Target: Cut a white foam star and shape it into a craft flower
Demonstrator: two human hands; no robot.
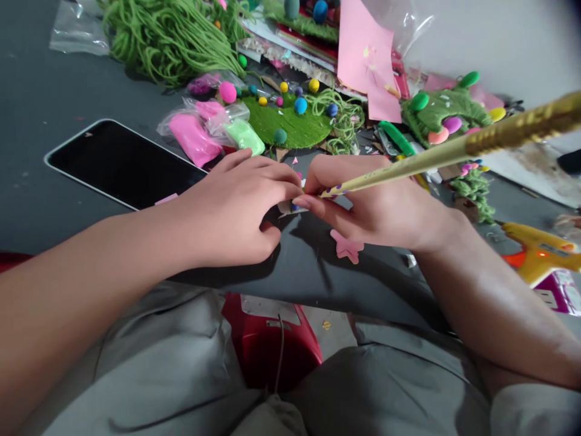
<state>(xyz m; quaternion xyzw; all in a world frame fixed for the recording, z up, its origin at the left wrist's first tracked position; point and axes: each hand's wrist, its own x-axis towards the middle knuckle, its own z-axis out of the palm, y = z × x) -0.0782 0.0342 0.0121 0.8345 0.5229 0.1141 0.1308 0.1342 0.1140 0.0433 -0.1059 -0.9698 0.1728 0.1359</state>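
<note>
The left hand (236, 209) and right hand (372, 203) meet at the near edge of the dark table (54, 97). Left fingertips are pressed together on a small piece (290, 208), pale with a blue-purple spot, mostly hidden between both hands. The right fingers are clamped on a long stick (454, 148), cream near its tip with purple marks, gold and glittery toward the far right; its tip touches the piece. A pink star cutout (347, 247) lies just beside the right hand, a phone (122, 163) to the left.
</note>
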